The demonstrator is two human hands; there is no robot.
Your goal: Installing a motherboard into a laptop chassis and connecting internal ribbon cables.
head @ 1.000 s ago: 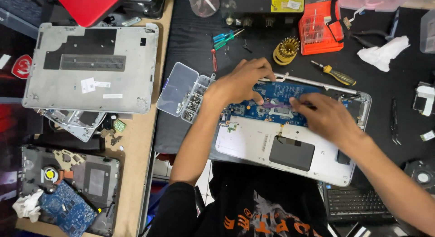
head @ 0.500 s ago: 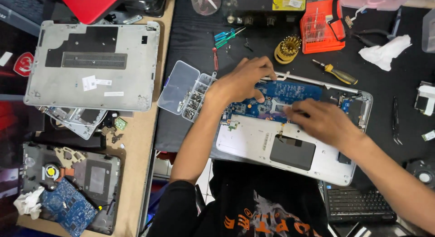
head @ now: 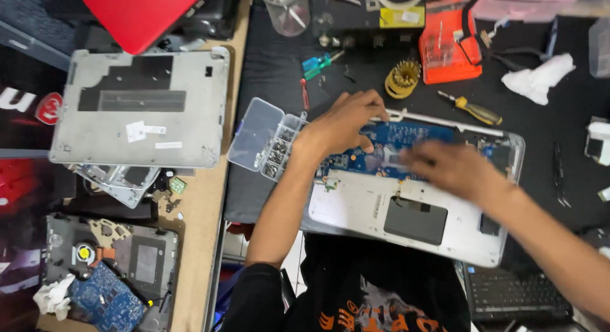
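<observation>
Centre of frame: your left hand (head: pixel 346 123) rests on the upper left edge of the opened laptop chassis (head: pixel 381 208), fingers curled loosely and spread over the blue circuit board (head: pixel 406 138); it presses down and grips nothing. Your right hand (head: pixel 454 167) lies over the middle of the same board, right of centre. It is motion-blurred, so whether it pinches a small part or sits flat cannot be told; it looks half closed at most.

The chassis lies on the black mat (head: pixel 273 71), tilted a little, with its pale inner plate and a dark rectangular patch (head: pixel 416 221) toward the lower edge of the frame.

Just beside the left wrist, to its left: a clear compartment box (head: pixel 264 138) with its lid swung open (small screws in the compartments nearest the wrist).

Upper centre: a blue-and-green screwdriver (head: pixel 318 63), a yellow bit holder (head: pixel 403 78), an orange bit case (head: pixel 448 46). A yellow-handled screwdriver (head: pixel 473 108) lies just above the chassis's upper right edge. A crumpled white cloth (head: pixel 540 78) sits upper right.

Left of frame, on the wooden bench (head: pixel 203 211): a grey laptop bottom cover (head: pixel 143 113), well apart from both hands. Lower left: another stripped laptop base (head: pixel 111 268) with a loose blue board (head: pixel 105 300) on it.
</observation>
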